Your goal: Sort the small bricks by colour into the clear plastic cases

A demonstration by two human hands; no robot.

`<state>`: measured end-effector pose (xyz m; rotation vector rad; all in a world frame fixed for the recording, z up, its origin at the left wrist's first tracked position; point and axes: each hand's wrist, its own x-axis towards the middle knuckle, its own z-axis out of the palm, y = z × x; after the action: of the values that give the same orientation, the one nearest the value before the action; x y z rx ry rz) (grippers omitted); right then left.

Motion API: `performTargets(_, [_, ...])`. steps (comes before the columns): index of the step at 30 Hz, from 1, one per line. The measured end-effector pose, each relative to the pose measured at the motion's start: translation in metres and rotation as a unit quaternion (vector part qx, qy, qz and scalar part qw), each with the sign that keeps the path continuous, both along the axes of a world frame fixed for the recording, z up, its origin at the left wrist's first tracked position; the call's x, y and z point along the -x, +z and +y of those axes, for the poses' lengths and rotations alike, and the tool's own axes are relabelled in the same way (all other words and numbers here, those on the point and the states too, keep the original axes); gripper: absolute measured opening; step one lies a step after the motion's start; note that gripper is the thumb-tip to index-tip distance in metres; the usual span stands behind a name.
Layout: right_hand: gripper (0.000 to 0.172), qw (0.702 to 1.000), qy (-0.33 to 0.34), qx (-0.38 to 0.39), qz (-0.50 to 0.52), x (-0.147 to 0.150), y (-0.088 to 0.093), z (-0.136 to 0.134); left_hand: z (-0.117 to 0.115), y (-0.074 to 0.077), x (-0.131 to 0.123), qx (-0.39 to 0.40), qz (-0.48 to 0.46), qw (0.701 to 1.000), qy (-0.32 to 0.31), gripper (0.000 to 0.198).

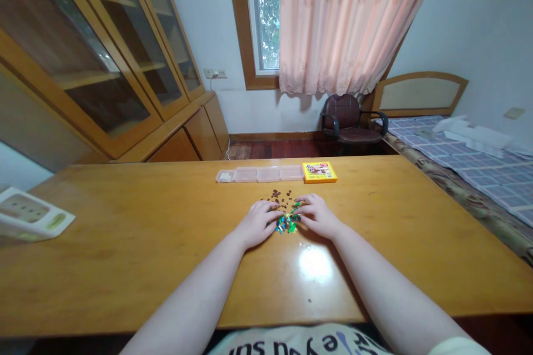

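Observation:
A small heap of tiny coloured building bricks [287, 224], blue, green, yellow and white, lies on the wooden table between my hands. My left hand [259, 223] rests at the heap's left side, its fingers apart and curving over the bricks. From the right, my right hand [318, 216] reaches in with spread fingers, its tips touching or just over the pieces. Several brown bricks [275, 194] are scattered just beyond the heap. Whether any piece sits under the fingertips is hidden.
Behind the bricks stand a row of clear plastic trays [268, 174] and a yellow box [319, 172]. A white container [31, 215] is at the table's left. Past the far edge are a brown armchair [347, 119] and, right of the table [166, 205], a bed [470, 155].

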<state>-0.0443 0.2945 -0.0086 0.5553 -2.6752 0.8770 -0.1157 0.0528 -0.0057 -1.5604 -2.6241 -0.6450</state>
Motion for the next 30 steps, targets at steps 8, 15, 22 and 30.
performTargets(8, [0.023, 0.998, 0.01, -0.045, -0.038, 0.004, -0.006, 0.0, 0.003, -0.006, 0.005, -0.017, -0.011, 1.0, 0.009, 0.041])
performTargets(15, [0.033, 0.999, -0.022, -0.029, -0.032, 0.007, -0.013, 0.001, 0.002, -0.005, 0.007, -0.025, -0.013, 0.999, 0.032, 0.04])
performTargets(22, [0.024, 0.995, -0.078, -0.046, -0.038, 0.014, 0.001, -0.007, 0.007, -0.003, -0.002, 0.01, 0.006, 1.0, -0.016, 0.034])
performTargets(30, [0.025, 0.995, -0.093, -0.022, -0.006, 0.014, -0.007, -0.006, 0.004, -0.004, 0.0, 0.015, 0.001, 1.0, 0.009, 0.035])
